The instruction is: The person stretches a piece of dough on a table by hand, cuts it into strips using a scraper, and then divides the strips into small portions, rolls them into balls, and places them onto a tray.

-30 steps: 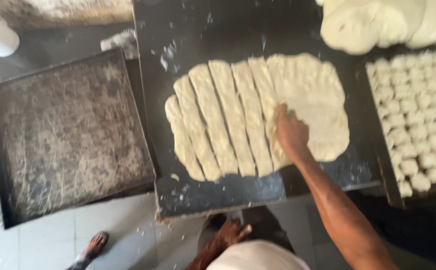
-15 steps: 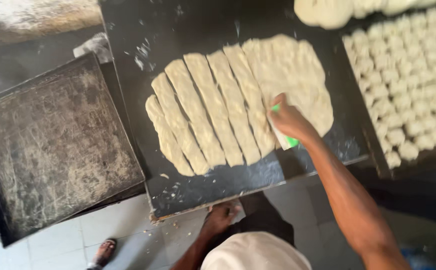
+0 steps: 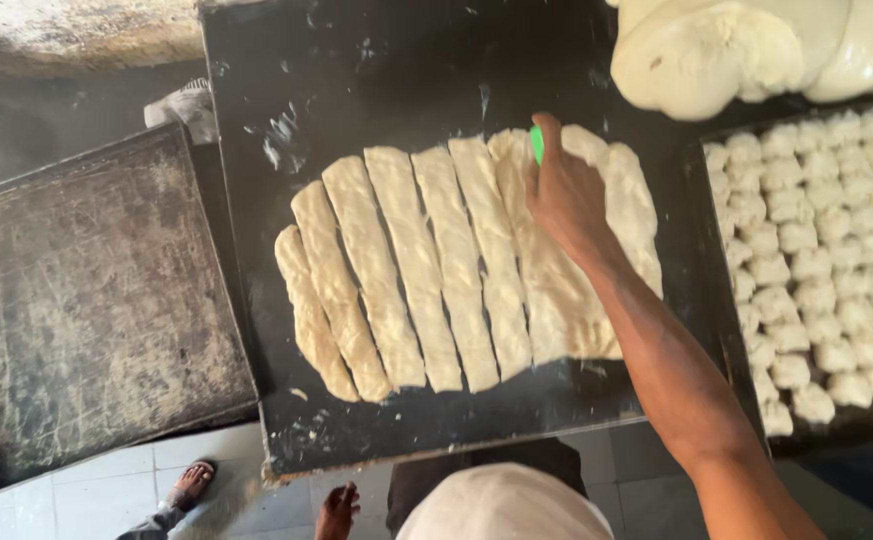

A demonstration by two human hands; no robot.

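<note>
A flattened sheet of pale dough (image 3: 476,260) lies on a black floured board (image 3: 356,80); its left part is cut into several long strips. My right hand (image 3: 566,195) rests on the far edge of the dough, between the last strip and the uncut right part. It grips a small green cutter (image 3: 536,143), mostly hidden by the fingers. My left hand (image 3: 336,512) hangs below the board's near edge with fingers apart, holding nothing.
A dark, scratched baking tray (image 3: 86,300) sits left of the board. At the right stands a tray (image 3: 696,200) packed with several small dough pieces (image 3: 826,270). A big dough mass (image 3: 736,50) lies at top right. A sandalled foot (image 3: 191,482) stands on the tiled floor.
My right hand has travelled from the near end of the dough up to its far edge with the green cutter. My left hand has dropped slightly below the board's edge.
</note>
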